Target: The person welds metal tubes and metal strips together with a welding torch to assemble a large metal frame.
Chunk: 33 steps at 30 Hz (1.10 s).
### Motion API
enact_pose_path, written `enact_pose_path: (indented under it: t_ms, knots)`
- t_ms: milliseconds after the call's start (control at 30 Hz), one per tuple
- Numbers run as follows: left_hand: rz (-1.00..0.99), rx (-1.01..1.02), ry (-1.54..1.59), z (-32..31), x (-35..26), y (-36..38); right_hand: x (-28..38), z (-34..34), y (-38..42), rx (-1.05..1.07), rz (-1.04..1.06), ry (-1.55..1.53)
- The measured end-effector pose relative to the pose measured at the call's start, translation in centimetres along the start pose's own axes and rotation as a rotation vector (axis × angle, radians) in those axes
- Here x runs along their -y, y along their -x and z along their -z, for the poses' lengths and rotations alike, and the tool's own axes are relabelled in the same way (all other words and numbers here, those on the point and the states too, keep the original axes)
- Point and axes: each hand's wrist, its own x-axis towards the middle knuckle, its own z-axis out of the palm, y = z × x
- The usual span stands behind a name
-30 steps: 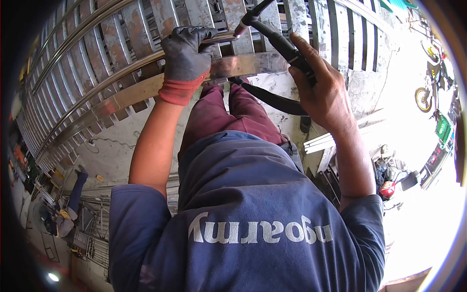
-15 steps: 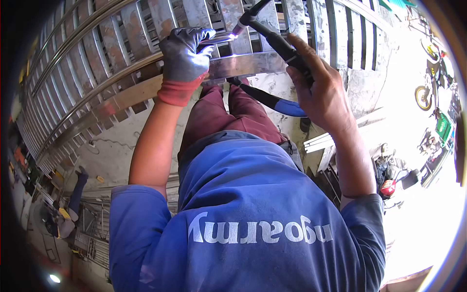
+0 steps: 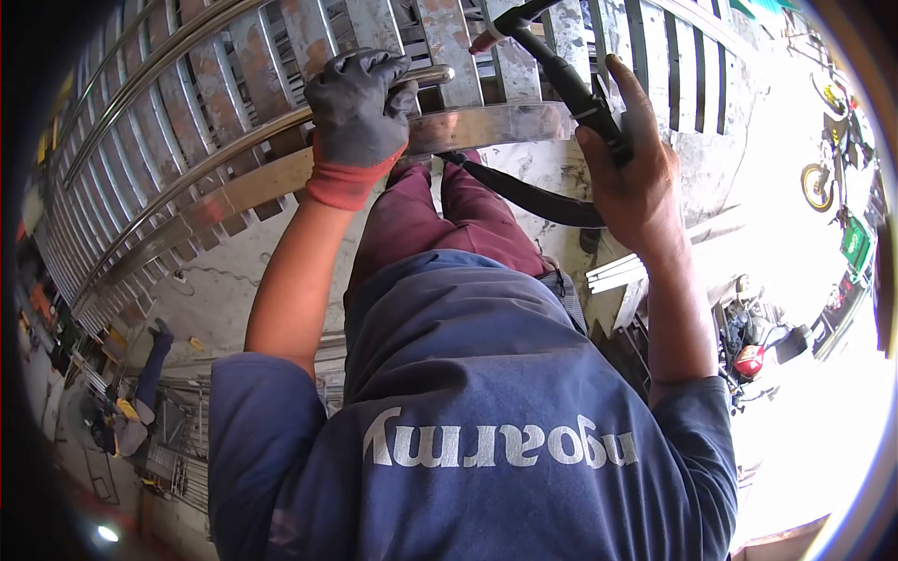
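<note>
My left hand [image 3: 360, 107], in a grey-black glove with a red cuff, is wrapped round a shiny metal tube [image 3: 432, 76] whose rounded end sticks out to the right. Bare, my right hand [image 3: 636, 173] grips the black handle of a welding torch [image 3: 566, 79]. The torch's reddish nozzle [image 3: 484, 41] is up and to the right of the tube's end, apart from it, with no arc showing. Below both hands runs a flat metal bar [image 3: 486, 126] along the edge of the slatted metal bench [image 3: 257, 70].
A black cable sleeve [image 3: 524, 198] hangs from the torch across my legs. Long curved tubes [image 3: 140, 70] lie over the slats at left. Another person [image 3: 122, 425] is low at the far left. Bicycles [image 3: 817, 187] and a green crate [image 3: 854, 245] stand at right.
The bright arc at the tube's end has gone out. My right hand and the torch have moved right and away from the tube. My left hand still holds the tube.
</note>
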Motion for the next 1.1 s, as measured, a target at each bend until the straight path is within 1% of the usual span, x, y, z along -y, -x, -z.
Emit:
enact_pose_path:
  t_ms: [67,133,233,467,533,633,767,867,967,1067,1100]
  knots:
    - [0.032,0.041,0.019,1.0,-0.6,-0.1,-0.2,-0.1,0.1,-0.001,0.014,-0.004]
    - [0.021,0.056,-0.009,1.1,-0.6,-0.1,-0.3,-0.1,0.2,0.020,0.005,-0.004]
    - [0.022,0.067,-0.020,1.1,-0.5,-0.1,0.2,-0.1,0.2,0.067,-0.063,-0.019]
    - [0.059,0.062,0.045,0.6,-0.4,0.3,-0.4,-1.0,0.5,0.067,0.050,0.006]
    - [0.077,0.041,0.105,0.5,-0.5,0.3,-0.4,-1.1,0.4,0.066,0.067,0.004]
    - [0.092,0.031,0.128,0.5,-0.6,0.3,0.2,-1.1,0.3,0.082,0.051,-0.005]
    - [0.076,0.040,0.086,0.8,-0.7,0.1,0.1,-1.3,0.1,0.046,0.034,-0.002]
    - [0.107,0.056,0.158,0.5,-0.4,0.4,0.3,-1.3,0.0,0.028,0.012,0.003]
    - [-0.015,0.087,0.149,0.7,0.2,-0.3,0.4,-1.3,0.0,0.020,0.021,0.014]
    - [-0.178,0.252,-0.156,1.5,-0.9,-1.1,0.6,-1.2,0.2,0.016,-0.005,0.010]
    - [-0.182,0.274,-0.160,1.2,-0.8,-1.3,0.6,-1.1,0.2,0.013,-0.014,0.004]
